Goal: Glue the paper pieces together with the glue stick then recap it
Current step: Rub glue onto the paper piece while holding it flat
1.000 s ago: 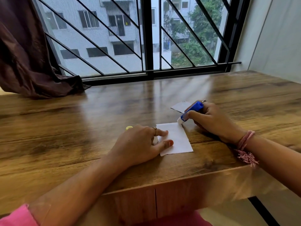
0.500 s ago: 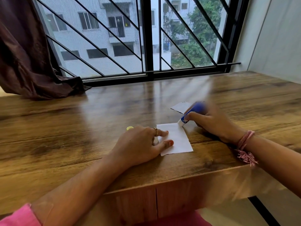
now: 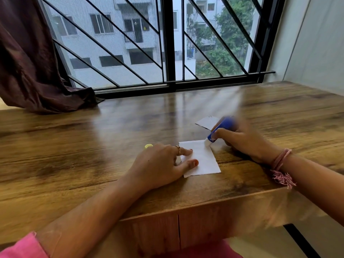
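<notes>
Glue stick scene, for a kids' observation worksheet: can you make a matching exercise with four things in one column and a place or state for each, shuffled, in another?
Things:
1. glue stick
2. white paper piece
3. yellow cap
4. second paper piece

Places or states:
A. on the table just beyond the left hand
B. gripped in the right hand
C. pressed flat under left fingertips
D. lying beyond the glue stick, untouched

Pairs: 1-B, 2-C, 3-A, 4-D

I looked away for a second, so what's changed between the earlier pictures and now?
The right hand has slid the glue stick slightly along the paper's far edge, rubbing; its tip is on the corner. The left hand still presses the paper flat. The second piece hasn't moved.
</notes>
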`<state>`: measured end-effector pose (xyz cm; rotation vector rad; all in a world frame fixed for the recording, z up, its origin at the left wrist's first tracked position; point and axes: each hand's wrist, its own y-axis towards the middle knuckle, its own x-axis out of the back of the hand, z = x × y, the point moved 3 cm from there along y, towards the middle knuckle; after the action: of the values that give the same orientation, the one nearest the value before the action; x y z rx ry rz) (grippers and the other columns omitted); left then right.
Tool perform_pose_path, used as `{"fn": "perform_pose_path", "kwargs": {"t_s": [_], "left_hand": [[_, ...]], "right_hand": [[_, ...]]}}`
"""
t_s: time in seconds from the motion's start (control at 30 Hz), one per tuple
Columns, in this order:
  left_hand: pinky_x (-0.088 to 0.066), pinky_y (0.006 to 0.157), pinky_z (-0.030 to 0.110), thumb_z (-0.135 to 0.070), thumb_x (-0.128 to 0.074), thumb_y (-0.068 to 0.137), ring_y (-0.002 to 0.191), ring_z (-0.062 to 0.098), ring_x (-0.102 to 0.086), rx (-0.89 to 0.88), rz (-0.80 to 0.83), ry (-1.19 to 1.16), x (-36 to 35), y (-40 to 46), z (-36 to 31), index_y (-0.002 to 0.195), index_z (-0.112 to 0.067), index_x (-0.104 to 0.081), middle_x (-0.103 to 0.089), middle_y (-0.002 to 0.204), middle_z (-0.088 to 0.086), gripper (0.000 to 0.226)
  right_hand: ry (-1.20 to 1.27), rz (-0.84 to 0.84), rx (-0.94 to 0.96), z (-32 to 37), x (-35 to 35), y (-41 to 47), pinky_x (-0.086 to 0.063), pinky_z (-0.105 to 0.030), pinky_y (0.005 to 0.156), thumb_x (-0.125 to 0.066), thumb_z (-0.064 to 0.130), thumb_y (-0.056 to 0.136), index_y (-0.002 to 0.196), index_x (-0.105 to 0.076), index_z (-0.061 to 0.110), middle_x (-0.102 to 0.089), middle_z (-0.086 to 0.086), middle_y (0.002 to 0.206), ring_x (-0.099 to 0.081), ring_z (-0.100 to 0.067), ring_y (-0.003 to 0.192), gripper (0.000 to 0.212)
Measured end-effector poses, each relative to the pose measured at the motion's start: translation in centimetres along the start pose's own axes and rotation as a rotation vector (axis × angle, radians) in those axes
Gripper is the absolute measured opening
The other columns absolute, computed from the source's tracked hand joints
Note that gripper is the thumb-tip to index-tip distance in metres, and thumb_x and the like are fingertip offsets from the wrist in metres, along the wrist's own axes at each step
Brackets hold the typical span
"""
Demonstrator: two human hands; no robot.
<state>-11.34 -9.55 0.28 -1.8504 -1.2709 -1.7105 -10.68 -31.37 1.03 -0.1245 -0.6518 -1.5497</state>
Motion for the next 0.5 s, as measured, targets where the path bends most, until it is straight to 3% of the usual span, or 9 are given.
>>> {"fn": "perform_pose_path", "kwargs": {"t_s": [0.13,0.5], "left_hand": [[-0.024,0.044,0.017,-0.071,-0.044,0.079,0.050,-0.015,-0.045,-0.005,-0.007,0.002,0.08,-0.06,-0.02,0.118,-0.045,-0.060,-0.034,0.043,-0.015,0.049],[-0.023,0.044,0.018,-0.069,-0.046,0.081,0.056,-0.025,-0.042,-0.008,-0.011,-0.005,0.06,-0.02,-0.08,0.117,-0.042,-0.062,-0.031,0.040,-0.015,0.048]], "right_hand": [[0.070,0.069,-0.001,0.12,-0.05,-0.21,-0.029,-0.014,0.038,-0.062,0.005,0.084,0.080,-0.060,0.000,-0.042,0.009,0.045,-0.034,-0.005,0.038,0.006],[0.049,0.037,-0.011,0.40,0.05,-0.33,-0.030,-0.016,0.039,-0.063,0.008,0.084,0.083,-0.059,-0.005,-0.041,0.003,0.049,-0.033,-0.007,0.040,0.014]]}}
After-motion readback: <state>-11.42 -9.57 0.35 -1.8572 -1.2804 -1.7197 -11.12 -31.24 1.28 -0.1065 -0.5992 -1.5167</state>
